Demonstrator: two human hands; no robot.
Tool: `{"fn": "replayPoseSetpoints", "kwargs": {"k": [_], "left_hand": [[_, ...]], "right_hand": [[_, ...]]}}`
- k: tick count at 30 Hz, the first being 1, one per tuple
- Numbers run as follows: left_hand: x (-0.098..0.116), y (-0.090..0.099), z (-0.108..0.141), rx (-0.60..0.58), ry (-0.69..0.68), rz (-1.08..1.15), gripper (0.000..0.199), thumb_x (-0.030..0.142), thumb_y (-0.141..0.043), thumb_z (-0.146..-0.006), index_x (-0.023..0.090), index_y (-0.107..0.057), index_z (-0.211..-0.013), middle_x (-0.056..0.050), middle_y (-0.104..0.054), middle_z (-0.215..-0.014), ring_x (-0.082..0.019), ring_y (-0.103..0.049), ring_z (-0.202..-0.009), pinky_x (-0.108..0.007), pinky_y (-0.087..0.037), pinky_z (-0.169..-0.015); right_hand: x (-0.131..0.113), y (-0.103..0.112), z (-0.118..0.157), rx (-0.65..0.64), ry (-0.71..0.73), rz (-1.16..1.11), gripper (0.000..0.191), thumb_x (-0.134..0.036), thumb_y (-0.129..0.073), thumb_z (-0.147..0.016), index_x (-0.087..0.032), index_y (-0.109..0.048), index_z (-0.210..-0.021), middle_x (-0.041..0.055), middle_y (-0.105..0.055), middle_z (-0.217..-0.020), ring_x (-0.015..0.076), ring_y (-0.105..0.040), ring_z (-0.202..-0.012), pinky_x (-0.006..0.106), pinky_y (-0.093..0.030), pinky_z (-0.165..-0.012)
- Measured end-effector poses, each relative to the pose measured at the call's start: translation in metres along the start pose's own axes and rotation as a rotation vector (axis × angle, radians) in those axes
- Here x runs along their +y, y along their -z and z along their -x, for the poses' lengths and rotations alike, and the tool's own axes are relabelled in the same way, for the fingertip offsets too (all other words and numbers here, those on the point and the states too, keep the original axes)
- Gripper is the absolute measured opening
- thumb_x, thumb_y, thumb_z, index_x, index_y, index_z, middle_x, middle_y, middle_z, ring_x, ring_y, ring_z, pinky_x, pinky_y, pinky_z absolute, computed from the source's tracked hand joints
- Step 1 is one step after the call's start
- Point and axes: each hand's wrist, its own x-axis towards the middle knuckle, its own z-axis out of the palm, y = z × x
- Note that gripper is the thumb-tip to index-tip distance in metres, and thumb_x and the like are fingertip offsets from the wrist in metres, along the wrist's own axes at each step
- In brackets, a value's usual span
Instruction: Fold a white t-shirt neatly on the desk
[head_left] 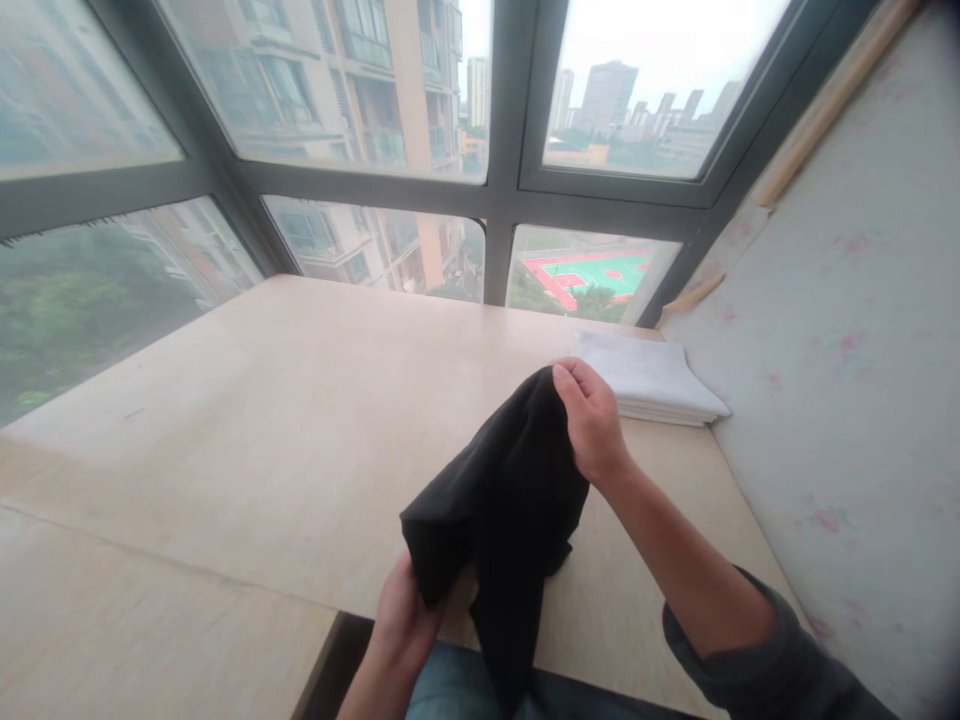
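A black cloth hangs in loose folds between my two hands, above the front edge of the pale ledge. My right hand pinches its upper corner, thumb against the fingers. Lower and to the left, my left hand holds the cloth's left side from beneath, its fingertips partly hidden by the fabric. The cloth's lower end drops past the ledge edge toward my lap. Behind my right hand lies a stack of folded white cloth.
The pale ledge runs up to grey-framed windows, with buildings and a sports court outside. A flower-patterned wall bounds the right side. At the lower left, a dark gap opens in the ledge's front.
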Motion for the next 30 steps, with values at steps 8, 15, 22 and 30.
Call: {"fn": "replayPoseSetpoints", "kwargs": {"k": [8,15,22,30], "left_hand": [[0.001,0.006,0.045,0.262,-0.772,-0.478,0.023,0.029,-0.061,-0.087,0.023,-0.064,-0.108,-0.006,-0.066,-0.118,-0.025,-0.059,-0.118,-0.040,-0.047,-0.104],[-0.029,-0.020,0.043,-0.214,-0.933,-0.955,0.039,0.021,-0.049,-0.094,0.023,-0.057,-0.133,-0.013,-0.056,-0.140,-0.028,-0.050,-0.133,-0.044,-0.044,-0.108],[0.034,-0.046,-0.018,0.114,-0.859,-0.687,0.063,0.038,-0.059,-0.088,0.019,-0.042,-0.145,-0.014,-0.042,-0.153,-0.033,-0.035,-0.144,-0.052,-0.027,-0.118],[0.048,-0.032,-0.023,-0.090,-0.353,-0.480,0.039,0.043,-0.079,-0.064,0.022,-0.074,-0.097,-0.010,-0.074,-0.110,-0.038,-0.062,-0.115,-0.049,-0.048,-0.103]], "right_hand": [[-0.059,0.002,-0.005,-0.020,0.179,-0.077,0.026,-0.046,-0.052,-0.097,-0.024,-0.057,-0.084,-0.0007,-0.048,-0.074,0.0139,-0.048,-0.068,0.027,-0.044,-0.061],[-0.089,-0.013,-0.003,-0.058,0.277,-0.050,0.028,-0.049,-0.051,-0.097,-0.025,-0.057,-0.085,-0.0006,-0.047,-0.073,0.0140,-0.050,-0.071,0.027,-0.044,-0.062],[-0.087,-0.011,-0.006,-0.068,0.310,-0.036,0.026,-0.045,-0.052,-0.097,-0.023,-0.058,-0.084,-0.0015,-0.049,-0.073,0.0124,-0.049,-0.069,0.026,-0.043,-0.061],[-0.033,-0.013,-0.001,-0.414,0.143,0.213,0.018,-0.030,-0.053,-0.094,-0.019,-0.062,-0.082,-0.0006,-0.062,-0.075,0.0118,-0.055,-0.069,0.025,-0.043,-0.064]]}}
